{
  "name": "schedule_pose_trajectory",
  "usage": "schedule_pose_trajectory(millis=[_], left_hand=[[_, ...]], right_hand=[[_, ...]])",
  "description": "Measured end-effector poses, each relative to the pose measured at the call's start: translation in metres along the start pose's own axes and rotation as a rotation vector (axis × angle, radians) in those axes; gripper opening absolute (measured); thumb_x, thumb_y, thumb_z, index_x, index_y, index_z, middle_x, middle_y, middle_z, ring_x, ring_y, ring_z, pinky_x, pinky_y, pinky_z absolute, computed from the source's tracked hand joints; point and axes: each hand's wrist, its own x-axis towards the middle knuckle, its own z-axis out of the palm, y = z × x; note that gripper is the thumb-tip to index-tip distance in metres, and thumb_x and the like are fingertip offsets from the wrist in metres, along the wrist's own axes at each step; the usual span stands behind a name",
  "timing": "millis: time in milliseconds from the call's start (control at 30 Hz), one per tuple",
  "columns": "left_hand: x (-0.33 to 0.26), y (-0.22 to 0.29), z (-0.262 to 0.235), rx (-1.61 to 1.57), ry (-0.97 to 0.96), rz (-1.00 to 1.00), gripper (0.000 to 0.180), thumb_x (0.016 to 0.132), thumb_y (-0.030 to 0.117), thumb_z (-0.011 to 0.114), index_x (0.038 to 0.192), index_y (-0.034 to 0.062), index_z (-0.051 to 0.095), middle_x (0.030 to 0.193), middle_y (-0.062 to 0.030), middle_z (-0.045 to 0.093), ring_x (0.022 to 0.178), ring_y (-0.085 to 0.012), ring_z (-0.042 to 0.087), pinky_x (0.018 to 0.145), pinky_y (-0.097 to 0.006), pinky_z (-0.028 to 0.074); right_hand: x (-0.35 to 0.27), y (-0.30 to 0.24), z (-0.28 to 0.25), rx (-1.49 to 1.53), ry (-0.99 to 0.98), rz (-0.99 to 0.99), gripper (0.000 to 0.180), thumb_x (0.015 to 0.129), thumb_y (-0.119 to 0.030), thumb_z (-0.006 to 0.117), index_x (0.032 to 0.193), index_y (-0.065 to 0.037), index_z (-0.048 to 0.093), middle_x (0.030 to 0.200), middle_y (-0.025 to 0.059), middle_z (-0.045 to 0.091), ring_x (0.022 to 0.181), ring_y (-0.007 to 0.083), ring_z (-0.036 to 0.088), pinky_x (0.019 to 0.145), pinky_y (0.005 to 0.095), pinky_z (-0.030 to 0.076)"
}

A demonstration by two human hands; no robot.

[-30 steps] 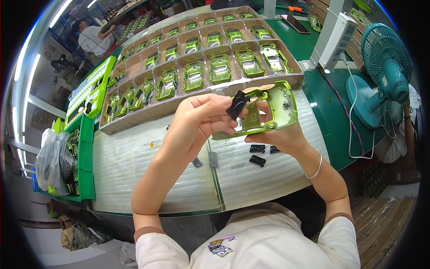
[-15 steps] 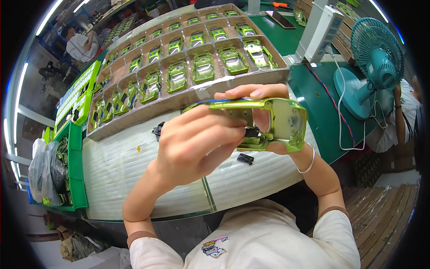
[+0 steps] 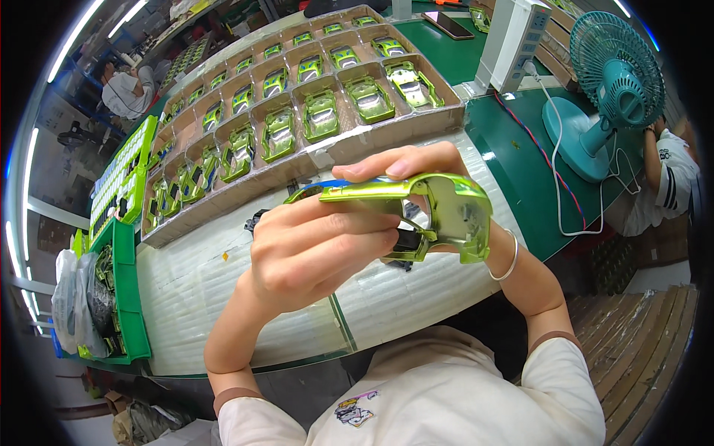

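Note:
A shiny green toy car body shell [image 3: 465, 215] is held tilted above the white padded work surface [image 3: 223, 297]. My right hand [image 3: 416, 160] grips it from behind, its fingers over the upper edge. My left hand [image 3: 312, 253] is closed with its fingertips inside the shell, pressing on a small black plastic piece [image 3: 407, 239]. The tips and the far side of that piece are partly hidden. Another black part [image 3: 256, 221] lies on the surface just beyond my left hand. One more black part [image 3: 401, 264] shows partly below the shell.
Beyond my hands stands a large divided cardboard tray [image 3: 327, 152] with several green car shells. A green crate [image 3: 132, 297] with plastic bags sits at the left. To the right are a teal fan [image 3: 595, 141], its cable, a power strip [image 3: 526, 44] and a phone [image 3: 448, 25]. Other people sit farther off.
The shell has tipped and shifted slightly left and down. My left fingers have pushed deeper into it with the black piece. The whole view has also shifted a little.

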Motion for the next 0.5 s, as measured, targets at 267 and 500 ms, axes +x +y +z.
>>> schedule_pose_trajectory(millis=[267,500], left_hand=[[-0.022,-0.016,0.015,-0.904,0.112,-0.715,0.014,0.079,-0.001,0.058,0.093,-0.0029,0.062,0.087,-0.0075,0.064,0.074,-0.0097,0.057,0.066,-0.023,0.045],[-0.03,-0.024,0.032,-1.199,0.213,-0.922,0.03,0.072,0.0,0.066,0.101,0.0001,0.057,0.095,-0.0058,0.062,0.087,-0.0102,0.057,0.079,-0.026,0.043]], right_hand=[[-0.001,-0.016,-0.002,-0.187,0.295,0.529,0.068,0.056,-0.018,0.083,0.107,-0.004,0.041,0.101,0.0084,0.053,0.097,0.0165,0.054,0.083,0.0331,0.049],[0.001,-0.014,-0.009,-0.26,0.354,0.776,0.063,0.062,-0.02,0.079,0.111,-0.003,0.042,0.102,0.0072,0.05,0.094,0.0161,0.053,0.079,0.0273,0.048]])
